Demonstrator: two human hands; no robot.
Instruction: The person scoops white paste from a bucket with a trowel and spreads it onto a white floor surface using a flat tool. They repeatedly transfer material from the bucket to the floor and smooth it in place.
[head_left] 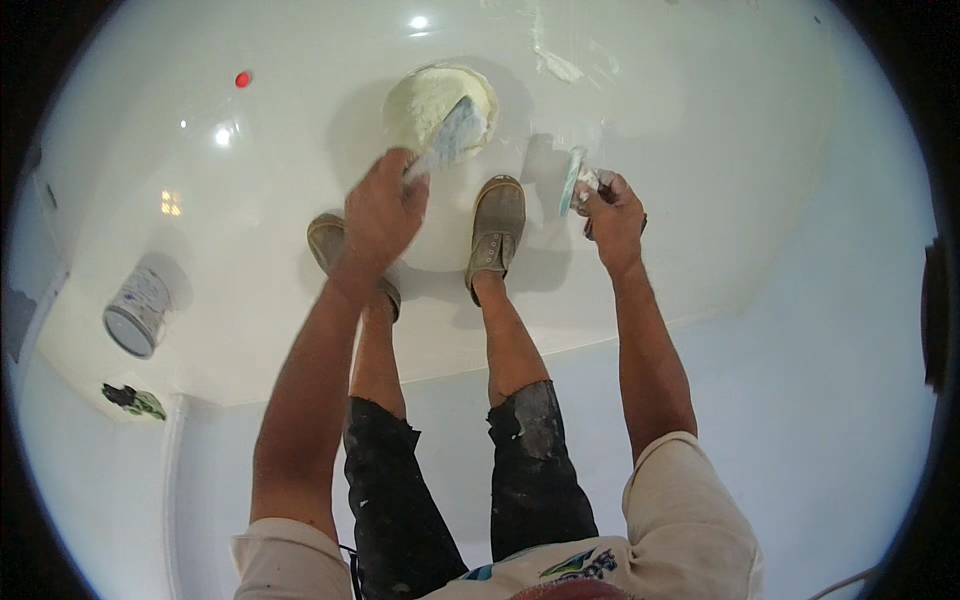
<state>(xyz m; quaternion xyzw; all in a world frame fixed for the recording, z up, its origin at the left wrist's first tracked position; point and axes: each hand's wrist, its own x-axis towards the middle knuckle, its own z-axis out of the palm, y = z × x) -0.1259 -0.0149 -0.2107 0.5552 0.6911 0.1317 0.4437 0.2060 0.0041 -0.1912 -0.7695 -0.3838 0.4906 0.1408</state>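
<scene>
Presently, entries from the bucket outward:
Bucket (440, 108): round, holding pale yellowish filler; stands on the glossy white floor (700, 150) towards its far edge, just ahead of the person's shoes.
Broad knife (452, 135): wide blade smeared with filler, its tip dipped into the bucket; its handle is in the left hand.
Left hand (385, 210): closed around the broad knife's handle, knuckles up, directly above the left shoe (330, 245).
Small scraper (573, 180): narrow, teal-edged blade, held on edge to the right of the bucket, apart from it.
Right hand (612, 215): closed tight on the small scraper's handle, fingers flecked white.
Right shoe (497, 225): grey slip-on, just short of the bucket.
Tin (137, 312): lying on its side near the floor's left edge, well apart.
Risk, spill: filler could slide off the loaded blade onto the floor or the shoes if it is lifted tilted.
Risk, tipping: a hard scoop against the rim could likely rock the bucket.
Risk, footing: a smear already shows beyond the bucket; wet floor there may be slippery.
</scene>
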